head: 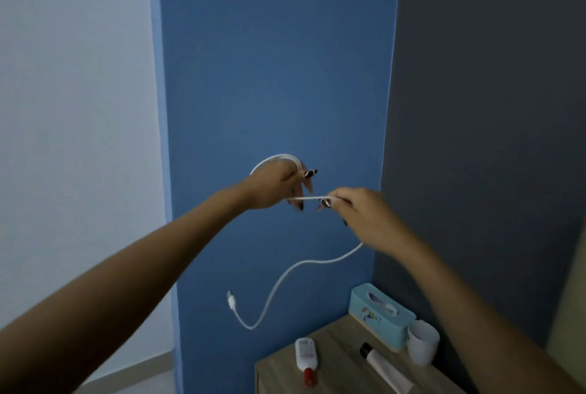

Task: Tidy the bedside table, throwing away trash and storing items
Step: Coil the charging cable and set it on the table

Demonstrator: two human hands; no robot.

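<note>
Both arms are up in front of the blue wall, and the white cable (pixel 269 298) is off the table entirely, strung between the two hands in mid-air. The left hand (pixel 272 186) has its fingers curled round a small bundle of loops that arches out at its 12 o'clock. The right hand (pixel 364 213), just beside it at 3 o'clock, pinches a single strand between thumb and fingertips, and that short stretch runs taut between the hands.

From under the right hand the loose tail drops away toward 7 o'clock in a lazy S, with the plug (pixel 231 298) dangling free at the end. It looks light, limp and springy — the sort of thing that uncoils the moment the grip slackens, so the hold wants to be on the gathered loops, not the swinging end.

The left forearm reaches long from 8 o'clock, wrist bent inward; the right comes in from 5 o'clock. Down at 5 o'clock the bedside table (pixel 342 362) carries a teal tissue box (pixel 380 311), a white cup (pixel 421 343), a black-capped tube (pixel 387 365) and a red-capped bottle (pixel 306 354) — all waiting.
</note>
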